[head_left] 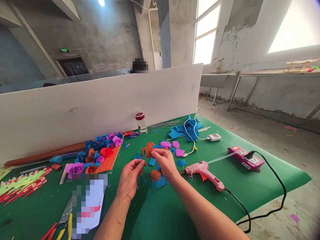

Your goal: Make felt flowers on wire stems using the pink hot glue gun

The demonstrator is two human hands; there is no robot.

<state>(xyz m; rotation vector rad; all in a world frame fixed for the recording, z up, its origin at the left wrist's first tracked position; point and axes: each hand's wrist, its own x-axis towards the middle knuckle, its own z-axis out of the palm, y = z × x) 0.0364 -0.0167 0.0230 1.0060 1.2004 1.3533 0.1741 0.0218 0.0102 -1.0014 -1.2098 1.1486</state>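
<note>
My L hand pinches slim rolled brown-paper bud upright, prob. to free its tip; R hand, just apart, pinches flat brown-paper petal beside it. Pink plastic glue gun nearby, prob. for reach.

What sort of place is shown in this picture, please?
Probably a craft workshop in a roughly finished building: handmade-looking flowers are grouped on the green-topped table, a pink glue gun lies nearby, and the wall behind is bare and grey.
</note>
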